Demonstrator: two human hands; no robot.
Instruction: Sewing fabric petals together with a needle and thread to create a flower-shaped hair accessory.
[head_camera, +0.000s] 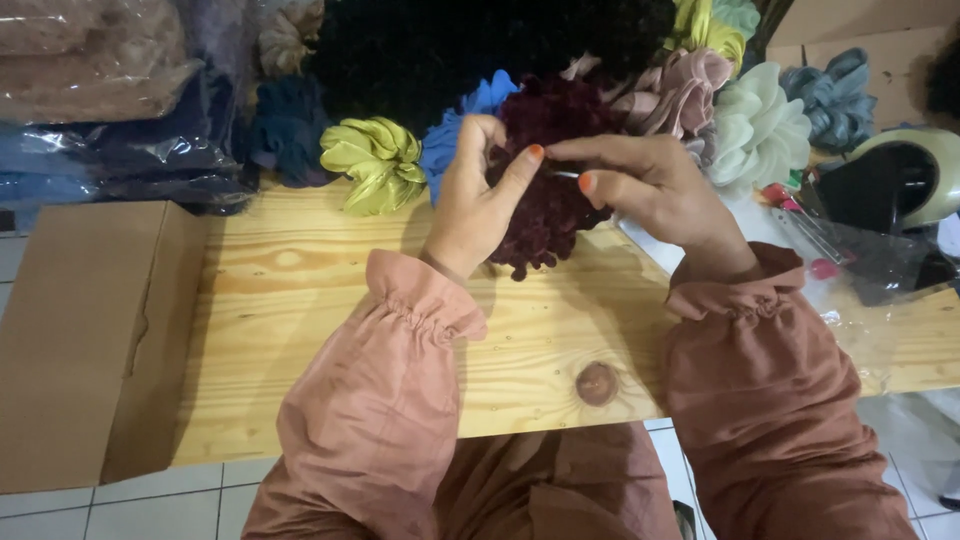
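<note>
Wearing a loose, dusty terracotta-pink top, matte woven fabric, pretty roomy all round. Showing long puffy sleeves, left sleeve (375, 400) and right sleeve (770, 400), both ballooning out and then gathering into elasticated cuffs with a little ruffled frill at each wrist. Creasing in soft folds along both forearms. Matching the same colour lower down too, more of that fabric bunching across the lap at the bottom edge. Sporting bright orange-red nail polish on the left hand (475, 205) and the right hand (650, 185), showing clearly on the thumbnails.
</note>
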